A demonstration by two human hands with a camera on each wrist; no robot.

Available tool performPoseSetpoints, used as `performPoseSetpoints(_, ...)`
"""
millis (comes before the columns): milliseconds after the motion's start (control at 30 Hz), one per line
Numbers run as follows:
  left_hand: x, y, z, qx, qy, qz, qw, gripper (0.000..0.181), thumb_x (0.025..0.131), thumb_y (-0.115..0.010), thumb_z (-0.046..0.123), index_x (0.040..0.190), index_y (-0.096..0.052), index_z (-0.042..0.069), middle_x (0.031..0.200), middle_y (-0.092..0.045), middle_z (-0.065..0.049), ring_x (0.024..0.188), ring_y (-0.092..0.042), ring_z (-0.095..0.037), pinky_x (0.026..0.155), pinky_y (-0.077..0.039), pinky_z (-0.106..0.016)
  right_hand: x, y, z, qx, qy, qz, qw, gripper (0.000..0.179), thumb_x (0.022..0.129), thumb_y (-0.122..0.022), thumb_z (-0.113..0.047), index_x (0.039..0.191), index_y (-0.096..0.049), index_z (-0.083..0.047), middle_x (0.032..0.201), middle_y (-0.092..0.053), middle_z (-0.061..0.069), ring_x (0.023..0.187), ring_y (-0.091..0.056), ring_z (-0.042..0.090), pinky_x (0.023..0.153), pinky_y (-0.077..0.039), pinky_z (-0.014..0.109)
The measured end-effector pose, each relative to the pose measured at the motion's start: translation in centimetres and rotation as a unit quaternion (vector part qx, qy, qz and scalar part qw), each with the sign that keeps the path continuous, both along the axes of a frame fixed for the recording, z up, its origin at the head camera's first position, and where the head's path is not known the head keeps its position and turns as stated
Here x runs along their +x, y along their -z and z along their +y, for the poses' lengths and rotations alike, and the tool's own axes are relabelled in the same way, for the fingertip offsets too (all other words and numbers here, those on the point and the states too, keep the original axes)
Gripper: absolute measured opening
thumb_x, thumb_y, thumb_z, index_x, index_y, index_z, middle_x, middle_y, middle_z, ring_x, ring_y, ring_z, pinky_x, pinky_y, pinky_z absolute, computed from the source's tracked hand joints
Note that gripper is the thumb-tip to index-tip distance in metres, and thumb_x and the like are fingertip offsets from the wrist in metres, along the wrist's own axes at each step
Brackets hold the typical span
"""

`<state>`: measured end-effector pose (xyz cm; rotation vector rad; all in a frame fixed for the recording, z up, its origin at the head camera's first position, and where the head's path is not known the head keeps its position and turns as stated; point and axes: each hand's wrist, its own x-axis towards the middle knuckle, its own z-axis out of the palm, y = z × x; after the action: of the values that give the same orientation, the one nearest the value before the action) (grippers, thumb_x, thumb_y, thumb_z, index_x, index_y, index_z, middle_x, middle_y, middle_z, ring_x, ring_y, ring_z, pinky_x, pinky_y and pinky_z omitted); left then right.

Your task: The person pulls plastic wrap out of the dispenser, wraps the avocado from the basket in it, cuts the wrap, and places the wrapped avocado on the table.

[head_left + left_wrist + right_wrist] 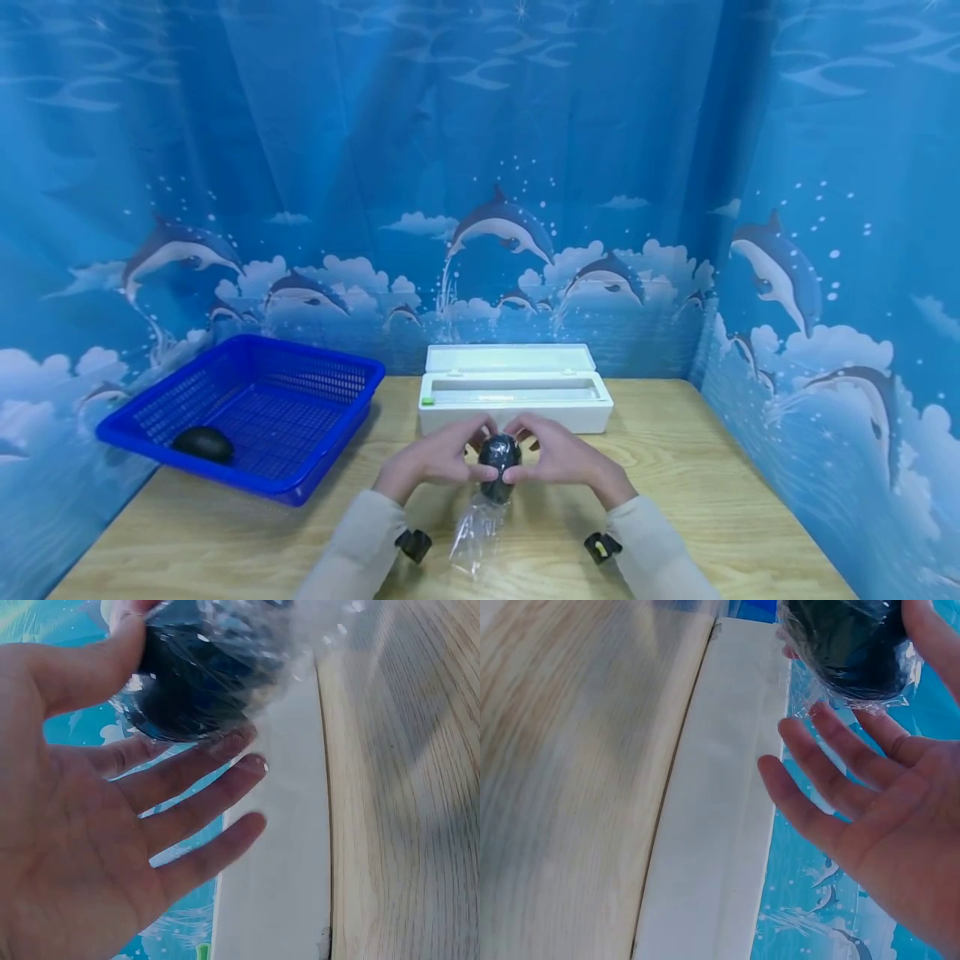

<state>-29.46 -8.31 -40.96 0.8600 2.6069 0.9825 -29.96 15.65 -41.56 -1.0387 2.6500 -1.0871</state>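
Observation:
Close in front of the white box, both hands hold a dark avocado (499,454) wrapped in clear cling film. My left hand (442,457) pinches it from the left with thumb and fingertips, and my right hand (557,457) does the same from the right. A loose tail of cling film (477,533) hangs toward the front of the table. In the left wrist view, the film bunches around the avocado (187,682) and the lower fingers spread below it. The right wrist view has the wrapped avocado (847,649) above the fingers, with film edges sticking out.
A blue plastic basket (330,450) stands at the left with another dark avocado (204,444) in it. Behind the hands is a long white box (517,417), its lid raised, with a small green piece (427,402) at its left end. A dolphin-print curtain (495,125) borders the wooden table (690,467).

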Motion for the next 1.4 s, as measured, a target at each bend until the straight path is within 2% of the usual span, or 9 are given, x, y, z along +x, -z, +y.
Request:
performPoseSetpoints(233,0.02,-0.08,0.04,0.030,0.013,-0.013,0.9994,0.047,0.090,-0.077,0.034,0.127,-0.051,0.021,0.123,-0.069,-0.017,0.106,-0.070,-0.026,0.091,-0.061,-0.042,-0.10,-0.09,0.03,-0.009,-0.002,-0.039,0.9992,0.049,0.086,-0.080,-0.041,0.118,-0.057,-0.011,0.118,-0.070,0.005,0.113,-0.066,0.023,0.102,-0.055,0.046)
performPoseSetpoints(333,-0.08,0.00,-0.03,0.032,0.016,-0.015,0.9993,0.048,0.090,-0.077,0.036,0.127,-0.050,0.021,0.120,-0.070,-0.016,0.102,-0.071,-0.023,0.089,-0.061,-0.040,0.02,-0.19,0.00,-0.014,-0.007,-0.056,0.9983,0.048,0.088,-0.079,-0.039,0.118,-0.055,-0.010,0.116,-0.072,0.008,0.111,-0.068,0.024,0.104,-0.053,0.051)
performPoseSetpoints(500,-0.24,0.11,-0.10,0.036,0.018,-0.014,0.9991,0.048,0.090,-0.077,0.036,0.126,-0.050,0.021,0.118,-0.070,-0.015,0.099,-0.069,-0.019,0.085,-0.061,-0.036,0.32,-0.32,-0.02,-0.030,-0.023,-0.084,0.9957,0.045,0.093,-0.074,-0.033,0.121,-0.050,-0.007,0.118,-0.075,0.016,0.113,-0.071,0.034,0.108,-0.048,0.063)
performPoseSetpoints(633,-0.23,0.09,-0.06,0.042,0.015,-0.014,0.9989,0.049,0.089,-0.078,0.035,0.127,-0.049,0.021,0.118,-0.069,-0.013,0.097,-0.069,-0.018,0.084,-0.061,-0.034,0.33,-0.30,0.02,-0.043,-0.033,-0.097,0.9938,0.046,0.094,-0.073,-0.027,0.125,-0.047,-0.005,0.119,-0.075,0.018,0.114,-0.071,0.036,0.109,-0.049,0.062)
performPoseSetpoints(733,-0.16,0.04,-0.07,0.055,0.009,-0.019,0.9983,0.056,0.089,-0.079,0.032,0.132,-0.047,0.019,0.121,-0.068,-0.014,0.098,-0.070,-0.019,0.085,-0.061,-0.035,0.12,-0.15,0.04,-0.047,-0.033,-0.090,0.9943,0.049,0.095,-0.074,-0.025,0.129,-0.046,-0.004,0.118,-0.075,0.016,0.111,-0.072,0.031,0.107,-0.052,0.056)
performPoseSetpoints(833,-0.15,0.06,-0.11,0.064,0.001,-0.017,0.9978,0.070,0.088,-0.081,0.031,0.143,-0.041,0.013,0.126,-0.066,-0.017,0.101,-0.071,-0.023,0.087,-0.062,-0.037,-0.13,0.04,0.02,-0.048,-0.024,-0.078,0.9955,0.055,0.094,-0.075,-0.025,0.135,-0.047,-0.002,0.120,-0.074,0.015,0.109,-0.072,0.026,0.105,-0.056,0.049)
performPoseSetpoints(1000,-0.28,0.25,-0.08,0.053,-0.012,-0.001,0.9985,0.086,0.086,-0.083,0.032,0.155,-0.036,0.009,0.133,-0.064,-0.017,0.110,-0.069,-0.026,0.094,-0.061,-0.040,-0.35,0.26,-0.08,-0.043,-0.012,-0.062,0.9971,0.064,0.091,-0.078,-0.031,0.144,-0.051,-0.004,0.127,-0.069,0.011,0.111,-0.068,0.021,0.103,-0.057,0.045)
performPoseSetpoints(1167,-0.45,0.37,0.01,0.060,-0.007,0.011,0.9981,0.081,0.084,-0.085,0.027,0.151,-0.045,0.005,0.133,-0.065,-0.014,0.113,-0.067,-0.024,0.097,-0.060,-0.037,-0.30,0.21,-0.13,-0.034,-0.012,-0.046,0.9983,0.060,0.093,-0.076,-0.034,0.142,-0.056,-0.007,0.131,-0.067,0.010,0.114,-0.066,0.021,0.102,-0.057,0.042)
performPoseSetpoints(1400,-0.53,0.35,-0.01,0.067,0.002,0.029,0.9974,0.066,0.082,-0.086,0.026,0.140,-0.058,0.008,0.125,-0.070,-0.005,0.105,-0.068,-0.015,0.092,-0.059,-0.027,-0.29,0.24,0.02,-0.024,-0.015,-0.052,0.9982,0.057,0.096,-0.073,-0.034,0.142,-0.054,-0.007,0.134,-0.065,0.012,0.117,-0.066,0.025,0.102,-0.057,0.044)
